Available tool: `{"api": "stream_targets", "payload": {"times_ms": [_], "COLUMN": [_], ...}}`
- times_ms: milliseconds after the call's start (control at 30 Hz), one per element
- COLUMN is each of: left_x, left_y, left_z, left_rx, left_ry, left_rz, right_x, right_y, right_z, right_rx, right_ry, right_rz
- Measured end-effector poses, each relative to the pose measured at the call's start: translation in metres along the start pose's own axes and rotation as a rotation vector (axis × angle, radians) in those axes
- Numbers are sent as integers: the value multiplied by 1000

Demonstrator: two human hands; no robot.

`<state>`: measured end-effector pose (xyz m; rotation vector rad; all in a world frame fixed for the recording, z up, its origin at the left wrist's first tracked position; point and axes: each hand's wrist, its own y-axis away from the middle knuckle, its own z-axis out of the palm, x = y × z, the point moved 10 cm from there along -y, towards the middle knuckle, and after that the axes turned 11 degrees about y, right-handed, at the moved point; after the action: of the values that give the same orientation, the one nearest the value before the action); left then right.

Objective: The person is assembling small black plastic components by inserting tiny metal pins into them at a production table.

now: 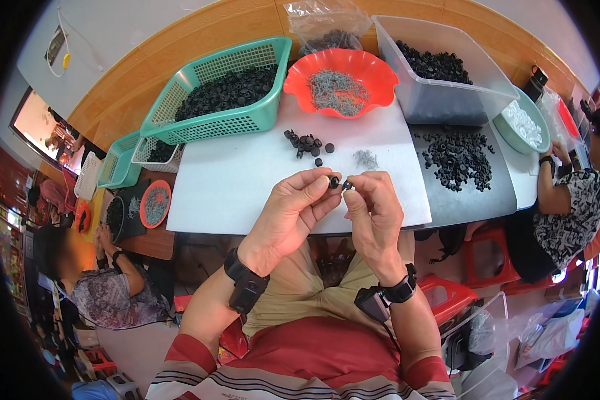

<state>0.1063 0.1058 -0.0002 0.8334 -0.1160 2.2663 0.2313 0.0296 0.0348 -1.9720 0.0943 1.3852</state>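
Note:
Over the near edge of a white foam sheet (220, 180), my two hands are close together. My left hand (288, 208) pinches a small round black cap (334, 181) between thumb and fingertips. Facing it, my right hand (373, 217) grips a smaller black piece (347, 186), partly covered by the fingertips; whether the two pieces touch I cannot tell. Just beyond lie a small cluster of black caps (305, 143), one single cap (319, 162) and a little heap of thin grey metal pieces (365, 159).
Along the back stand a green basket of black parts (213, 130), a red scalloped bowl (297, 83) of grey pieces and a clear bin (440, 103) of black parts. Loose black parts (457, 160) cover a dark mat at right. Other people sit at both sides.

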Motion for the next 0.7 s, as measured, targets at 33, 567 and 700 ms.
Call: {"api": "stream_targets", "payload": {"times_ms": [33,567,700], "left_x": [0,-3,-4], "left_y": [0,5,5], "left_z": [-1,3,3], "left_rx": [12,35,34], "left_ry": [9,-22,-36], "left_rz": [-2,-3,18], "right_x": [-1,-22,-20], "right_y": [0,-5,-4], "right_z": [0,-1,-3], "right_rx": [2,-45,-33], "right_ry": [6,152,149], "right_rz": [-18,-111,-85]}}
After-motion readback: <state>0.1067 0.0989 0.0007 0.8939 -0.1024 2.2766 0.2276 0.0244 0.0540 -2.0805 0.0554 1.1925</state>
